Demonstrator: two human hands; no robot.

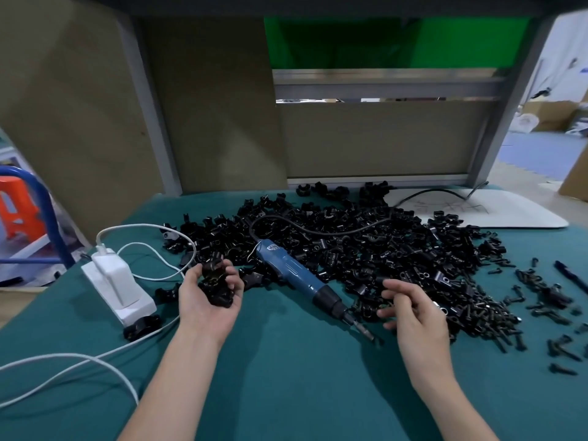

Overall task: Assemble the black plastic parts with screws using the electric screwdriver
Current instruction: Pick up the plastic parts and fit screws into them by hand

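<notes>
The left hand (203, 308) cups black plastic parts (217, 286) palm-up, probably to steady them for fastening, while the right hand (413, 313) hovers slack and seemingly empty beside the screws (490, 316), the electric screwdriver (299, 278) lying handy between the 2 hands

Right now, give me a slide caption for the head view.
Left hand holds black parts; right hand hovers by the screwdriver lying on the table.

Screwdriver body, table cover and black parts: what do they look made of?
Screwdriver: probably blue plastic shell, slight sheen, darker tip end. Table cover: teal cloth or felt, matte, no glare. Black parts: seemingly moulded plastic, glossy, small highlights.
</notes>
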